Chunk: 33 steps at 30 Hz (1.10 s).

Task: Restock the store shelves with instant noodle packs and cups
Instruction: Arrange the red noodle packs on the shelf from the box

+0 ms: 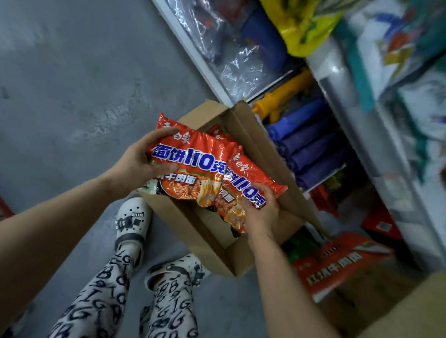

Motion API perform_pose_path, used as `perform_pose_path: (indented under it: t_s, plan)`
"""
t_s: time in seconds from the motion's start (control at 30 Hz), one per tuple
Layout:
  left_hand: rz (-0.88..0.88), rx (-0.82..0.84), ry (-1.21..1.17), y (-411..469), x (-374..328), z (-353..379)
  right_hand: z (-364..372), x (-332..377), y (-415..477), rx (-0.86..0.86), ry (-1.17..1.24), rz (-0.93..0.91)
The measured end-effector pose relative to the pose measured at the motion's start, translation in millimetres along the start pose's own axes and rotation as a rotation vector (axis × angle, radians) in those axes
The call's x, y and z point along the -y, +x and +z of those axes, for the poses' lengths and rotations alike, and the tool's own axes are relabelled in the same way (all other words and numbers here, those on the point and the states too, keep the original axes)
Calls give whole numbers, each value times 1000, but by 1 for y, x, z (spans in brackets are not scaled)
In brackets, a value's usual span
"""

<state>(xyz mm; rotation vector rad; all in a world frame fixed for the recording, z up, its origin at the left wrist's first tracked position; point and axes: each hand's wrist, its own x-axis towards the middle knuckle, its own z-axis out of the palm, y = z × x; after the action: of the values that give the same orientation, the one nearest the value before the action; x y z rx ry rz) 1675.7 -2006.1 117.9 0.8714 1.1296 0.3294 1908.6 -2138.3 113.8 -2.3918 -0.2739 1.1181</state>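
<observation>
My left hand grips an orange instant noodle pack by its left edge, thumb on the front. My right hand holds a second orange noodle pack from below, tucked partly behind the first. Both packs hang above an open brown cardboard box on the floor. Another orange pack shows inside the box at its far end.
White store shelves run along the right, filled with blue rolls, yellow bottles and wrapped goods. A red noodle carton and a brown box lie at the lower right. Grey floor spreads to the left. My feet stand beside the box.
</observation>
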Motion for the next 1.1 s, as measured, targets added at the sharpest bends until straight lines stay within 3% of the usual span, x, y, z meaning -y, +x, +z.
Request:
perform_pose_path:
  t_s: [0.6, 1.1]
  plan:
    - [266, 288, 274, -191, -273, 54, -211, 146, -250, 46, 153, -355]
    - [625, 562, 396, -294, -435, 152, -361, 202, -369, -136, 261, -613]
